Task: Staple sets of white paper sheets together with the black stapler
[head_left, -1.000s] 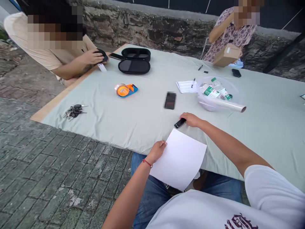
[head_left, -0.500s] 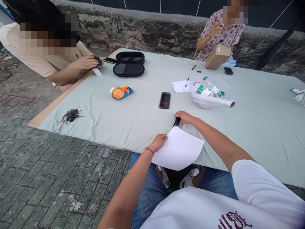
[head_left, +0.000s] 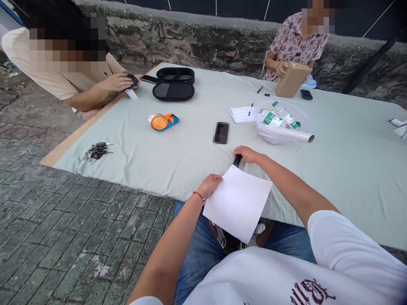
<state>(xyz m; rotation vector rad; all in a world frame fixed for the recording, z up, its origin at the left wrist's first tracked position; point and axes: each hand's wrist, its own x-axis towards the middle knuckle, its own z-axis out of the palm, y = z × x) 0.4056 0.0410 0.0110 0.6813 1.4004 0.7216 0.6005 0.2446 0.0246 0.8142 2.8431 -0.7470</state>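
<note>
A blank white sheet of paper (head_left: 238, 201) hangs over the near table edge, above my lap. Its left edge is pinched by my left hand (head_left: 210, 185), which wears a red string bracelet. At the sheet's far corner, my right hand (head_left: 245, 154) is closed on a black object (head_left: 237, 160), mostly covered by the fingers; what it is I cannot make out. Just beyond my hands a dark, blurred item (head_left: 221, 133) lies on the cloth.
On the cloth-covered table (head_left: 152, 156) are keys (head_left: 97, 151), a tape dispenser (head_left: 163, 122), an open black case (head_left: 174, 91), written papers (head_left: 241, 114) and a bowl of bottles (head_left: 282, 120). One person holds a cardboard box (head_left: 291, 79); another sits at left.
The sheet's lower end has flattened and reaches lower over my lap. My left hand has shifted slightly. Across the table, the person's raised hand has come down onto the box.
</note>
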